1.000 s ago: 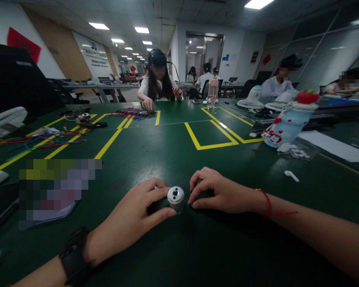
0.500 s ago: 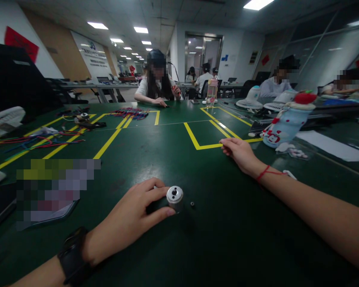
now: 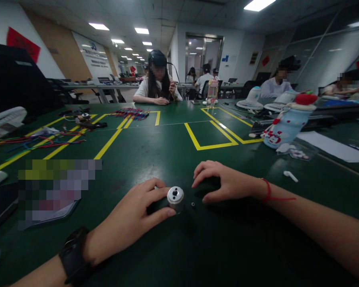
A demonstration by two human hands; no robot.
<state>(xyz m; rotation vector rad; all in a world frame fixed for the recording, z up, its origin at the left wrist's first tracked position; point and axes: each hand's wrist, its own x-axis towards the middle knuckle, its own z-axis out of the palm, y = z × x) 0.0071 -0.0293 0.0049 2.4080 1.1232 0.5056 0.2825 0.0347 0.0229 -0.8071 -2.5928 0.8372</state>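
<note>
A small silver cylindrical motor (image 3: pixel 175 199) stands upright on the green table, its dark centre and two holes facing up. My left hand (image 3: pixel 137 211), with a black watch on the wrist, grips its left side between thumb and fingers. Just right of the motor lies a tiny metal collar-like part (image 3: pixel 193 205). My right hand (image 3: pixel 219 181) hovers to the right of that part, open, thumb and fingers apart and nothing between them. A red string circles the right wrist.
Wires (image 3: pixel 48 139) and a wire bundle (image 3: pixel 131 113) lie at the left and far left. A light-blue bottle (image 3: pixel 288 125), a white earbud (image 3: pixel 290 175) and paper (image 3: pixel 332 145) are at the right. Yellow tape (image 3: pixel 218 147) marks the table. A person (image 3: pixel 158 79) sits opposite.
My right hand has come back from the yellow tape, down and left toward the tiny part, and its fingers have spread. My left hand and the motor have stayed in place.
</note>
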